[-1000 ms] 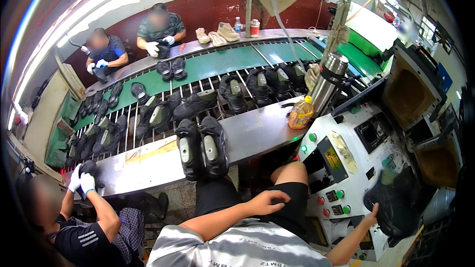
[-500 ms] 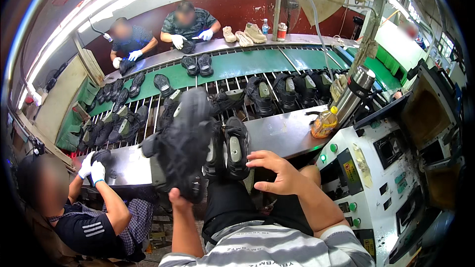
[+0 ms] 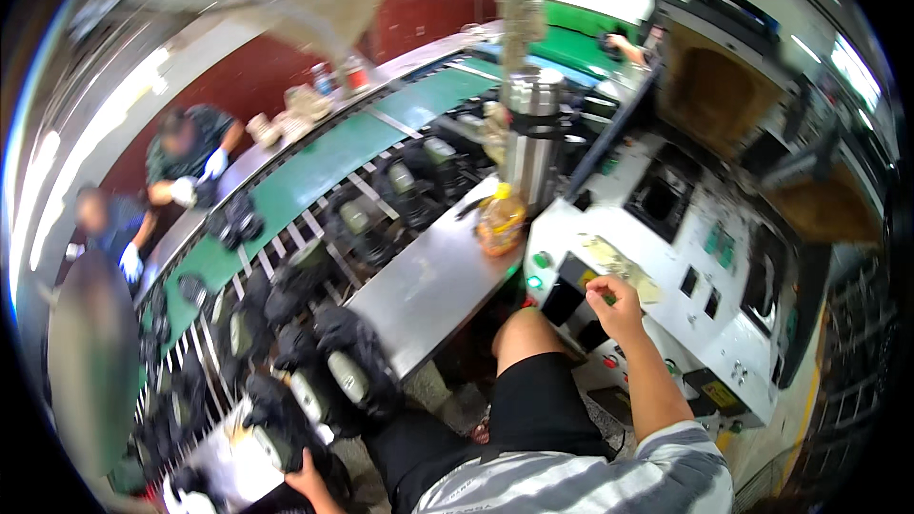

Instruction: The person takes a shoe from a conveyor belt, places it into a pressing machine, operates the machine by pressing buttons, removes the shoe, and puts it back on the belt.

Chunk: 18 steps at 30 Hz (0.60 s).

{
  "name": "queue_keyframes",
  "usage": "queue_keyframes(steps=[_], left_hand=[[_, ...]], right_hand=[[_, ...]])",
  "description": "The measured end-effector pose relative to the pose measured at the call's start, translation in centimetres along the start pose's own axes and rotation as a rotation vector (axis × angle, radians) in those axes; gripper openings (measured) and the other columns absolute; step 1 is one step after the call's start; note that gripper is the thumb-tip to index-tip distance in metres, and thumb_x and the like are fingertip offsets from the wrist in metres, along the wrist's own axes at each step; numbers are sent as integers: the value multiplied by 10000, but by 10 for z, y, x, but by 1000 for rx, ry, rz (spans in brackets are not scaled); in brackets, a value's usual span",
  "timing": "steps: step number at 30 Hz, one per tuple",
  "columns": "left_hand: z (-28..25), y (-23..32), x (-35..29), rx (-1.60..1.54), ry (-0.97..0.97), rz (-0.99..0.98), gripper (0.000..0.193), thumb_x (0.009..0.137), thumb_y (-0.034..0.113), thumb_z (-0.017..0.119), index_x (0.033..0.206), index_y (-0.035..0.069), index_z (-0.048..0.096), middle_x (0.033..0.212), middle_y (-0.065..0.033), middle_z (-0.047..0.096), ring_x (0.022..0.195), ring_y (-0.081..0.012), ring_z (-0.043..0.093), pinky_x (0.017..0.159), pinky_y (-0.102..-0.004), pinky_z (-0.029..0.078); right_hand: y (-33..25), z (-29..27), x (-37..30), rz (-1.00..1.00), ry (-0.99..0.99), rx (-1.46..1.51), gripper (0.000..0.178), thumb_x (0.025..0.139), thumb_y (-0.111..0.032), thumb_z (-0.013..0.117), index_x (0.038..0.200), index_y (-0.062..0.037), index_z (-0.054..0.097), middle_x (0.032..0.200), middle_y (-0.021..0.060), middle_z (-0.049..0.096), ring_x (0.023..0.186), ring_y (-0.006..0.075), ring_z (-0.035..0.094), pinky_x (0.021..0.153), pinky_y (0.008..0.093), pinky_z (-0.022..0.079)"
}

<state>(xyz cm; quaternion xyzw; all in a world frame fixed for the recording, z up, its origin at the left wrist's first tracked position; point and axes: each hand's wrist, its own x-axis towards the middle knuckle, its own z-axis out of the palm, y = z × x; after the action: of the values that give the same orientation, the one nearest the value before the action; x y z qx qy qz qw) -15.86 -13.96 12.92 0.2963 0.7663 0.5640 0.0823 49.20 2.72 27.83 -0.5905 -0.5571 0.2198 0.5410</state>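
Right hand (image 3: 614, 305) rests on the sloped face of the white control console (image 3: 709, 286), fingers curled down onto the panel beside a yellowish paper label (image 3: 619, 269); it grasps nothing that can be made out, and whether a fingertip presses a button cannot be told. The hand sits at the console's near left corner, just above a cluster of round buttons: two green (image 3: 538, 271) at the console's left edge and at least two red (image 3: 609, 360) lower down.

Left hand (image 3: 307, 476), at the lower edge of the view, is closed around the heel end of a black shoe with a pale insole (image 3: 271, 443), held just off the near end of the bare steel worktop (image 3: 428, 286).

Two similar black shoes (image 3: 333, 376) stand side by side at the worktop's near left corner, openings up, likely so their insides face the worker.

At the worktop's far right corner stands one amber plastic bottle (image 3: 500, 221), and behind it one steel vacuum flask (image 3: 533, 133), both clear of the working area.

Beyond the worktop's left edge runs a green conveyor belt with metal slats (image 3: 324, 171), carrying many dark shoes; blur prevents a count. Two other workers in white gloves (image 3: 186, 167) sit at its far side.
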Motion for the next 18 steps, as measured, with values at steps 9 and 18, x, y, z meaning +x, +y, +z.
queue_keyframes(steps=[9,18], left_hand=[[42,15,11,91,20,-36,642,780,180,811,1258,-126,510,1227,-217,600,1080,-298,587,984,-385,443],[73,35,12,154,64,-17,648,780,185,812,1261,-126,508,1230,-219,596,1083,-300,584,987,-387,440]], right_hand=[[112,-154,167,198,299,-769,343,778,-245,709,1064,-70,634,1050,141,620,996,298,613,848,415,508],[215,-250,277,696,544,-1003,436,833,-408,631,1176,-140,633,1082,155,668,1048,365,628,847,501,522]])
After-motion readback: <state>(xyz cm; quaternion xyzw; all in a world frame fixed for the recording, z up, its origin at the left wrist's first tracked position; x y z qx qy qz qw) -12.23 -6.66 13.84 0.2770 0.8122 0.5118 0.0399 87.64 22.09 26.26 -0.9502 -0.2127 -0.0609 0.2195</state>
